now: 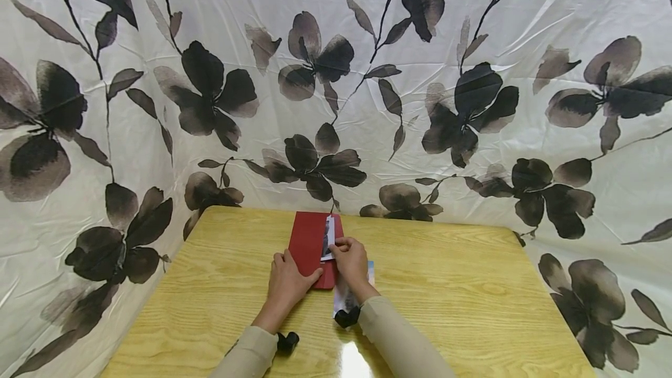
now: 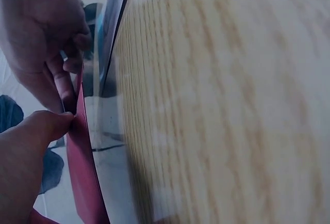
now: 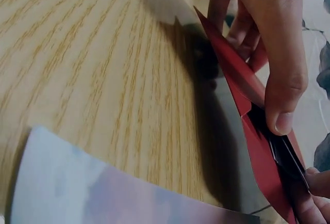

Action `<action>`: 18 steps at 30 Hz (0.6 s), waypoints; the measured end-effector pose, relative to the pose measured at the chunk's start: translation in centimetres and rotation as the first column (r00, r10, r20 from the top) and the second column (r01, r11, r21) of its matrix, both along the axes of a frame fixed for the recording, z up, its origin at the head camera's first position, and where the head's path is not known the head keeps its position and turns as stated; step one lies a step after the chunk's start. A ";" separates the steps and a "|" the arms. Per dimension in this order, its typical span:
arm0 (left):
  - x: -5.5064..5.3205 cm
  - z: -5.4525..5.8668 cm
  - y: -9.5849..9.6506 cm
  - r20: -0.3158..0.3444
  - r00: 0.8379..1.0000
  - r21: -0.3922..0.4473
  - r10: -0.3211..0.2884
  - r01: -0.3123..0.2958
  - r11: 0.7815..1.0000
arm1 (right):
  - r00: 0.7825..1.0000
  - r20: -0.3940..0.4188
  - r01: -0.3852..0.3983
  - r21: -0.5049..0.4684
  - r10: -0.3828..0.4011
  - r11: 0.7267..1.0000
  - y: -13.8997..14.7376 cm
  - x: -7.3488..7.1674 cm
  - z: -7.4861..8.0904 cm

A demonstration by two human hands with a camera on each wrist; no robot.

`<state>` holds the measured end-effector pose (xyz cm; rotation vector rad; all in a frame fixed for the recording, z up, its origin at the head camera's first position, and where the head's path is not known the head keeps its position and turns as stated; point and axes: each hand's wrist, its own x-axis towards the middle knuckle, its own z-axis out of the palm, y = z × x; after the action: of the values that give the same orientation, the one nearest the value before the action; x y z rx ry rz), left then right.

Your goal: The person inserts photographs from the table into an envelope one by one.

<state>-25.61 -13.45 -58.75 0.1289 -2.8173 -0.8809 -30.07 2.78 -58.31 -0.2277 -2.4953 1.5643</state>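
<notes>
A red paper folder (image 1: 306, 238) stands out near the far middle of the yellow wood-grain table. My left hand (image 1: 289, 279) grips its near left part, thumb on the front near the bottom edge, as the right wrist view also shows the thumb (image 3: 282, 121) on it. A white-bordered photo print (image 1: 328, 238) with a dark picture lies against the folder's right part. My right hand (image 1: 352, 258) pinches this print at its right edge. In the right wrist view the dark print sits between the folder's red layers, its inner end hidden.
Beneath my right wrist lies another print (image 1: 342, 296) in pale blue and pink, partly covered by the hand. Yellow tabletop (image 1: 446, 284) spreads to both sides. Floral fabric (image 1: 399, 104) hangs behind and beside the table. Black wrist cameras (image 1: 287, 342) sit at both cuffs.
</notes>
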 end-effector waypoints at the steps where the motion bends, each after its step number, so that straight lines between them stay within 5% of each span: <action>1: 0.0 0.0 0.0 0.000 1.000 0.001 0.000 0.000 1.000 | 1.000 -0.003 -0.003 0.002 0.003 1.000 0.0 0.0 0.0; 18: 0.1 0.0 0.1 -0.003 1.000 0.005 -0.001 0.001 1.000 | 0.999 0.014 -0.031 0.046 0.031 0.998 -0.4 0.1 0.4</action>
<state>-25.54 -13.37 -58.71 0.1265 -2.8126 -0.8876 -29.98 2.34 -57.92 -0.1946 -2.5542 1.5194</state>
